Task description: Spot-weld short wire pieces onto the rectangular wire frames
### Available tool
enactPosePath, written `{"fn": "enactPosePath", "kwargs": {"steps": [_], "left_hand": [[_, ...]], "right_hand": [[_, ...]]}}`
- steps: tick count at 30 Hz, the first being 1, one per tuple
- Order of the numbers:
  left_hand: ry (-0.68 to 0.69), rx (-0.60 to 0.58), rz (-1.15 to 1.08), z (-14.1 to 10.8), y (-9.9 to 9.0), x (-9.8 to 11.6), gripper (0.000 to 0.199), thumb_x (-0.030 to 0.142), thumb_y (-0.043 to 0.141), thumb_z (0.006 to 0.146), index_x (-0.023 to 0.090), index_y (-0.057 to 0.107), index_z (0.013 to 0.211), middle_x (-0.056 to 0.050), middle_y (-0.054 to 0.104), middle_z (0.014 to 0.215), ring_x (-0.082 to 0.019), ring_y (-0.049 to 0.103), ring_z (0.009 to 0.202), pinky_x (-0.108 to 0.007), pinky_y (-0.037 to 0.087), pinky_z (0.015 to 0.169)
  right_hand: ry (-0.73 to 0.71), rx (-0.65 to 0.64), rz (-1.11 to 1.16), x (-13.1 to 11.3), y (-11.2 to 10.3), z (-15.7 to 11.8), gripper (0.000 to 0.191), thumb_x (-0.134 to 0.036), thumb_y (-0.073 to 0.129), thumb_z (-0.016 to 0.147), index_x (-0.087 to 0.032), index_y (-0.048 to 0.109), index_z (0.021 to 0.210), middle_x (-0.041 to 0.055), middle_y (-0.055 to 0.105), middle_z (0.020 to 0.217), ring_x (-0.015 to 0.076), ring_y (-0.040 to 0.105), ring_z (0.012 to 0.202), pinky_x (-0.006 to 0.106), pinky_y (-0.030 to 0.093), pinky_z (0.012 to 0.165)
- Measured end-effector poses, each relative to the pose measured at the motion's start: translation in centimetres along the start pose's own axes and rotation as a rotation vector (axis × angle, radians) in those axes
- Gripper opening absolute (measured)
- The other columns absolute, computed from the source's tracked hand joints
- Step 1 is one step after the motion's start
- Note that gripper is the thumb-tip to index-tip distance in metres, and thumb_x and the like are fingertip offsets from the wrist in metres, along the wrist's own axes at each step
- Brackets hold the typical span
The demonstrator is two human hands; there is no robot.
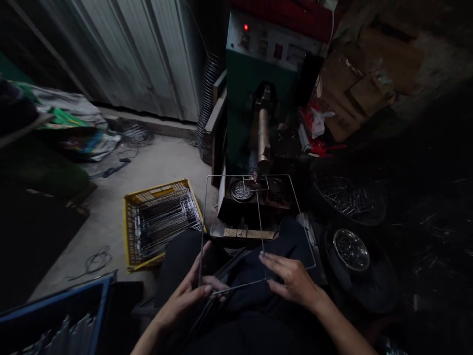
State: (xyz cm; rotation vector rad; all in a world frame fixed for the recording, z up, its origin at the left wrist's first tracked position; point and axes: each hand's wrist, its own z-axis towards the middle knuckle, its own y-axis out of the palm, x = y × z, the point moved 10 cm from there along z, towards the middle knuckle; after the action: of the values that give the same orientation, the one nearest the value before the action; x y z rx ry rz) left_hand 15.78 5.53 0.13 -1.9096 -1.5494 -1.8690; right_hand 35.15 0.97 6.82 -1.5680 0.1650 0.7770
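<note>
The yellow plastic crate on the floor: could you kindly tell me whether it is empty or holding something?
Holding something: the yellow plastic crate is piled with bent wire frames lying inside its walls.

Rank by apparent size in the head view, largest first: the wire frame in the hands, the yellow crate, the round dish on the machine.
Wire frame and yellow crate: too close to rank, the frame being nearer the camera. Smallest: round dish.

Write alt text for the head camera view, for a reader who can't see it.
A person's left hand and right hand hold a rectangular wire frame before a green machine with a brass-coloured rod. A yellow crate of similar wire frames sits on the concrete floor to the left; round black tubs of metal pieces sit right.
</note>
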Motion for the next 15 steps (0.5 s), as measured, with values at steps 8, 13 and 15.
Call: {"fn": "enactPosePath", "kwargs": {"steps": [8, 13, 15], "left_hand": [[0.027, 0.015, 0.029, 1.1, -0.3, 0.6, 0.103, 0.032, 0.062, 0.088, 0.029, -0.018, 0.152, -0.011, 0.075, 0.092, -0.027, 0.068, 0.081, -0.039, 0.046, 0.077], [0.033, 0.015, -0.019, 1.8, -0.4, 1.0, 0.106, 0.031, 0.064, 0.087, 0.025, -0.020, 0.151, -0.014, 0.075, 0.092, -0.026, 0.067, 0.080, -0.038, 0.047, 0.075], [0.038, 0.008, -0.025, 2.1, -0.3, 1.2, 0.105, 0.031, 0.063, 0.088, 0.025, -0.020, 0.151, -0.014, 0.075, 0.092, -0.027, 0.067, 0.080, -0.038, 0.047, 0.076]], "right_hand": [[0.005, 0.012, -0.015, 0.9, -0.6, 0.7, 0.064, -0.017, 0.060, 0.084, -0.021, 0.046, 0.146, 0.0063, 0.052, 0.145, 0.0183, 0.051, 0.132, 0.031, 0.045, 0.108], [-0.009, 0.032, -0.004, 1.3, -0.9, 1.1, 0.061, -0.016, 0.059, 0.085, -0.021, 0.048, 0.144, 0.0063, 0.053, 0.143, 0.0174, 0.051, 0.132, 0.031, 0.046, 0.108], [-0.012, 0.037, 0.000, 1.3, -1.1, 1.3, 0.060, -0.016, 0.058, 0.085, -0.020, 0.048, 0.143, 0.0065, 0.054, 0.143, 0.0174, 0.052, 0.131, 0.031, 0.046, 0.108]]}}
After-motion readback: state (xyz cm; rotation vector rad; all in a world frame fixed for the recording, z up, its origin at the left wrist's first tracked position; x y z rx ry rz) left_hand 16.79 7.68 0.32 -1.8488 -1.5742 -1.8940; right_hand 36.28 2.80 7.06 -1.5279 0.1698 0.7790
